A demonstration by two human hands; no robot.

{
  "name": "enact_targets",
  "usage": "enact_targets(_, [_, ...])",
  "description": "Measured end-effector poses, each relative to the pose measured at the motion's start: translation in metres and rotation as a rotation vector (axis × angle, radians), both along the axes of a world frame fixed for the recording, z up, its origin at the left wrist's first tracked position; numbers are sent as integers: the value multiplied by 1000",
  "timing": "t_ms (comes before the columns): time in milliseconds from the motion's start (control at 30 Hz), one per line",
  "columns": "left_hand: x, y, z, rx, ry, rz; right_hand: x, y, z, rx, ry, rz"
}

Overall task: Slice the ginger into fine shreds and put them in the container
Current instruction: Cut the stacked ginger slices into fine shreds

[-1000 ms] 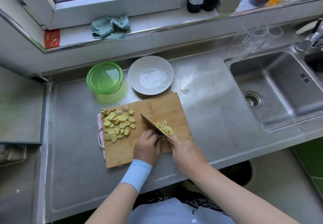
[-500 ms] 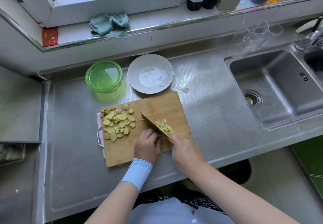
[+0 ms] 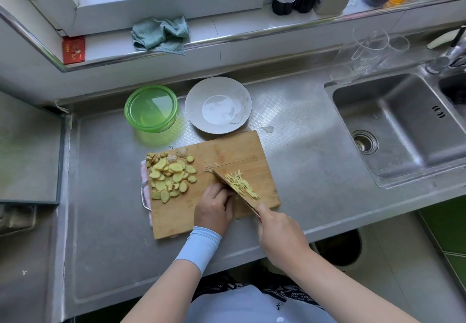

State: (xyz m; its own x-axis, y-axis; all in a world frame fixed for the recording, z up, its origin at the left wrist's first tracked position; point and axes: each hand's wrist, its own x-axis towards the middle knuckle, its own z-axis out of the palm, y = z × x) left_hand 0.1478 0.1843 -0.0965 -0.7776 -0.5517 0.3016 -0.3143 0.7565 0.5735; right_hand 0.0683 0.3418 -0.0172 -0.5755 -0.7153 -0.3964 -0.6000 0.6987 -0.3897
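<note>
Right hand (image 3: 280,237) wraps the knife (image 3: 234,189) handle off the cutting board's (image 3: 234,151) near edge. Left hand (image 3: 214,209) curls against the blade (what it pins is hidden). Ginger shreds (image 3: 242,184) lie right of the blade and slices (image 3: 171,176) left, with bare board beyond, then the green container (image 3: 151,108).

Left hand (image 3: 214,209) curls its fingers (image 3: 222,194) downward, right hand (image 3: 280,237) clenched beside it, forearms converging.

a pale blue stretch sleeve (image 3: 199,249) ends just behind the left hand (image 3: 214,209). the right forearm (image 3: 315,269) has no sleeve. on the chest, a light apron (image 3: 242,305) over dark cloth with white letters (image 3: 290,295).
</note>
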Motion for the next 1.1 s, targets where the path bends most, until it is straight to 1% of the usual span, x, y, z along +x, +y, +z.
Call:
enact_targets(133, [0,1,0,-27,7,33,-4,-23,-1,27,11,28])
enact_targets(233, [0,3,0,-35,-1,36,-5,-31,0,-6,7,32])
enact_targets(500, [2,2,-3,-2,7,23,3,12,2,-40,14,11])
enact_targets(733, [1,3,-3,-26,7,39,-1,-19,-6,17,21,13])
enact_targets(867, [4,1,-2,-53,-4,-10,-4,-33,-2,-6,5,13])
enact_targets(1100, [4,0,-2,-21,3,7,2,-3,-1,-56,21,15])
